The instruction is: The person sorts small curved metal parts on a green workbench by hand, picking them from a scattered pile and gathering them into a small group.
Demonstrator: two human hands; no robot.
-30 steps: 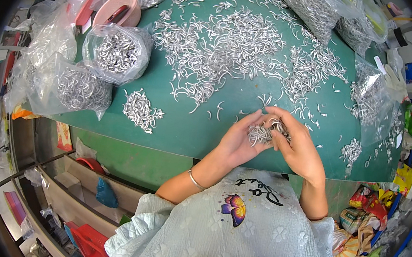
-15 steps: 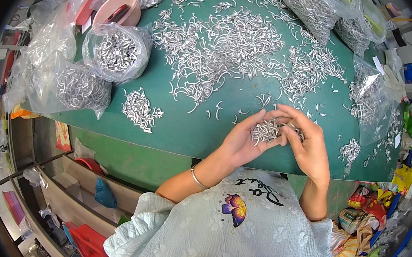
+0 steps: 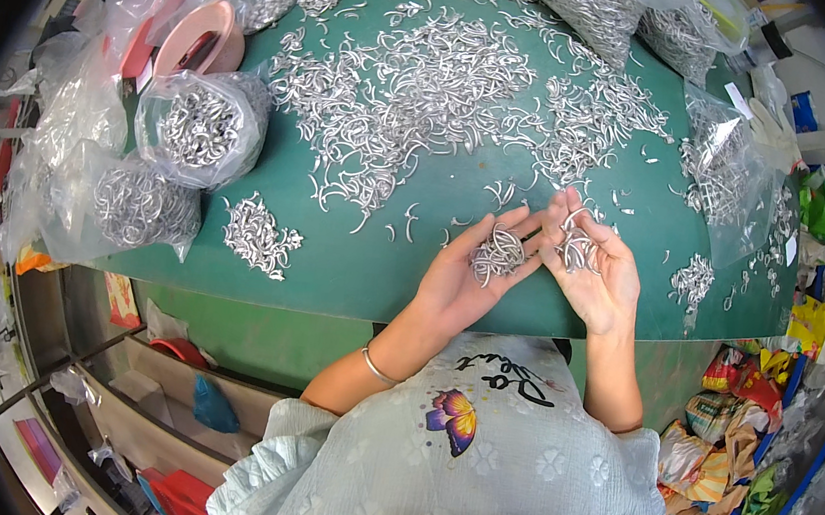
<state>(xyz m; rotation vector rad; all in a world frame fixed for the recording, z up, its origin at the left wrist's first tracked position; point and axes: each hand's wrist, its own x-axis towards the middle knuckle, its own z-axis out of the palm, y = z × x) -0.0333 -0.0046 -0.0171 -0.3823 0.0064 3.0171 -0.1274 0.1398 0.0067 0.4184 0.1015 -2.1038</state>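
My left hand [image 3: 452, 280] is cupped palm up over the near part of the green table [image 3: 351, 271], with a small pile of curved silver metal pieces [image 3: 498, 253] in it. Beside it, fingertips close together, my right hand [image 3: 603, 290] is turned palm up too. Several more curved metal pieces [image 3: 575, 249] lie across its palm and half-bent fingers. Just beyond both hands spreads a large loose scatter of the same pieces [image 3: 430, 88]. A small heap [image 3: 260, 237] sits to the left of my hands, and another heap [image 3: 693, 279] to the right.
At the left stand an open clear bag [image 3: 200, 130] and a second bag [image 3: 144, 209], both filled with metal pieces, near a pink plastic basket [image 3: 228, 50]. A clear bag [image 3: 737, 181] lies at the right, and a full bag [image 3: 588, 20] at the far side.
My right hand has turned from curling over the pieces to palm up, opening outward with some pieces on it. The whole view has shifted, so the table appears further left.
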